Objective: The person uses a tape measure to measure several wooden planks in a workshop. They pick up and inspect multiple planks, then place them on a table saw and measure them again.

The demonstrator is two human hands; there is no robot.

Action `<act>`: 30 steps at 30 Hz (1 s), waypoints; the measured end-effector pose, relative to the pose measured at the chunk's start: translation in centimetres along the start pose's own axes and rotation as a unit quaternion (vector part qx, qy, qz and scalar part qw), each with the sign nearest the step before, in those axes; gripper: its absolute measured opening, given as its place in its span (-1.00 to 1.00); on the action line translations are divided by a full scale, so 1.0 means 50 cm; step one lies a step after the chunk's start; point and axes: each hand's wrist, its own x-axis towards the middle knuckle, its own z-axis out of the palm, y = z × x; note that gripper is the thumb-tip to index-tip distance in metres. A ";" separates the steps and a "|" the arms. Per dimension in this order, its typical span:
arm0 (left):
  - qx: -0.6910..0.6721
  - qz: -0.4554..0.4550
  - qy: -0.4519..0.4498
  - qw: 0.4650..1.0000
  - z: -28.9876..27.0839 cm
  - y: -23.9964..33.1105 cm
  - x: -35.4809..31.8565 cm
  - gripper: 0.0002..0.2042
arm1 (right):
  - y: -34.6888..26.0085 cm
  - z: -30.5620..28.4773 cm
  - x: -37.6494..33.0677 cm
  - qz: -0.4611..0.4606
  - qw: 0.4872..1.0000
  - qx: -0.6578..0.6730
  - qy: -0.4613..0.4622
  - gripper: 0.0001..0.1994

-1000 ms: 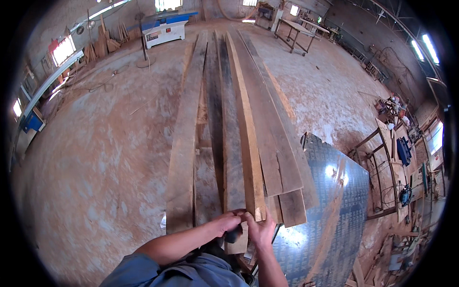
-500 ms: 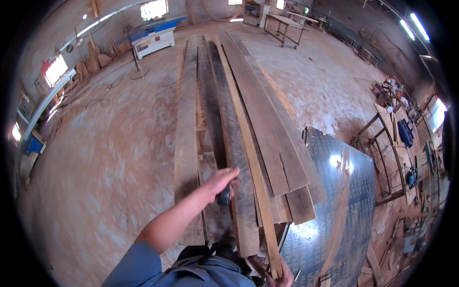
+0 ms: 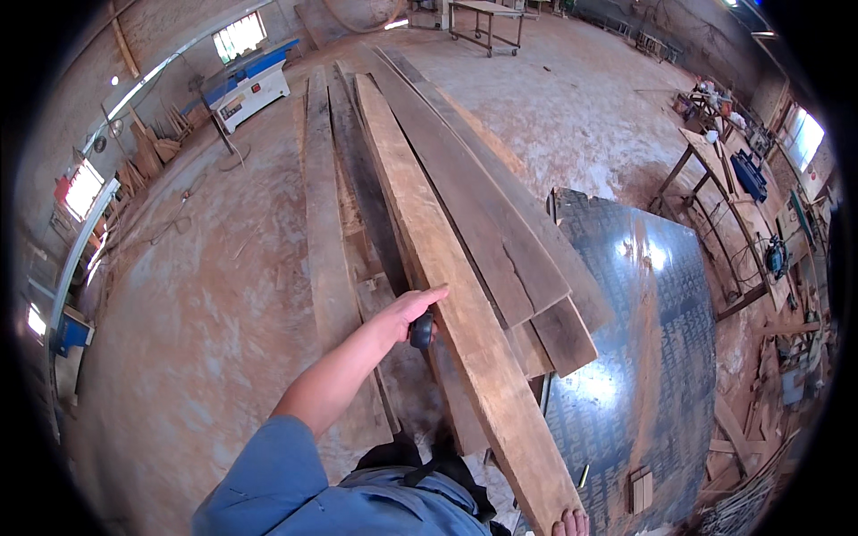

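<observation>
A long pale-brown wooden plank (image 3: 465,308) lies slantwise on the stack, broad face up, its near end by my body. My left hand (image 3: 413,313) is closed at its left edge, thumb on the top face, the other fingers mostly hidden. Under that palm a black rounded object (image 3: 421,330) shows; its kind is unclear. At the near end my right hand (image 3: 570,523) grips the plank, only fingertips showing over the end. A darker plank (image 3: 456,393) lies partly beneath it. Wide grey-brown boards (image 3: 487,205) rest to its right, another long board (image 3: 326,223) to its left.
A dark glossy sheet (image 3: 670,357) lies on the right, with a small wood bundle (image 3: 641,491) on it. Beyond stands a workbench (image 3: 728,179) with tools. A blue-and-white machine (image 3: 255,94) stands far left, a wheeled table (image 3: 487,27) at the back.
The plank has turned from its narrow edge to its broad face, now covering much of the dark plank. My right hand is farther right at its end. The view has swung right.
</observation>
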 end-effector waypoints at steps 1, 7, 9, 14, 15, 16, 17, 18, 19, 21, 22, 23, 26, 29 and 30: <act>-0.009 0.018 0.017 1.000 0.005 -0.011 0.010 -0.59 | -0.001 0.001 -0.002 0.002 1.000 0.000 -0.003 -0.58; 0.003 0.033 0.019 0.999 0.058 -0.090 -0.012 -0.64 | 0.034 -0.016 -0.077 0.035 0.997 -0.064 0.040 -0.51; -0.025 0.046 -0.019 0.998 0.100 -0.142 -0.037 -0.64 | 0.043 -0.009 -0.150 0.164 0.983 -0.067 0.042 -0.45; 0.012 0.016 -0.024 1.000 0.170 -0.245 -0.124 -0.59 | 0.175 0.054 -0.496 0.591 0.663 0.382 0.255 -0.38; 0.020 0.000 -0.030 0.999 0.169 -0.278 -0.133 -0.60 | 0.164 0.007 -0.499 0.635 0.569 0.450 0.266 -0.39; 0.008 -0.011 -0.026 1.000 0.165 -0.311 -0.132 -0.61 | 0.171 -0.013 -0.501 0.662 0.515 0.498 0.221 -0.34; -0.002 -0.019 -0.021 1.000 0.163 -0.341 -0.127 -0.62 | 0.135 -0.032 -0.429 0.706 0.486 0.481 0.183 -0.34; 0.000 -0.010 -0.036 0.999 0.151 -0.359 -0.119 -0.65 | 0.115 -0.009 -0.409 0.749 0.451 0.451 0.177 -0.37; -0.021 -0.017 -0.030 0.999 0.149 -0.353 -0.129 -0.66 | 0.111 -0.007 -0.381 0.774 0.416 0.458 0.132 -0.46; -0.076 0.007 -0.014 0.997 0.162 -0.362 -0.117 -0.70 | 0.117 0.080 -0.441 0.665 0.421 0.603 0.133 -0.40; -0.010 -0.035 -0.038 0.999 0.150 -0.343 -0.124 -0.70 | 0.097 0.091 -0.407 0.672 0.420 0.590 0.154 -0.40; -0.002 -0.078 -0.041 0.996 0.135 -0.352 -0.115 -0.69 | 0.103 0.090 -0.381 0.712 0.396 0.557 0.159 -0.44; -0.005 -0.057 -0.065 0.996 0.147 -0.343 -0.121 -0.72 | 0.119 0.090 -0.371 0.729 0.366 0.559 0.153 -0.44; -0.061 -0.072 -0.070 0.993 0.139 -0.332 -0.122 -0.72 | 0.122 0.065 -0.317 0.773 0.361 0.506 0.127 -0.47; -0.059 -0.071 -0.067 0.994 0.126 -0.329 -0.114 -0.70 | 0.125 0.062 -0.306 0.783 0.358 0.494 0.120 -0.47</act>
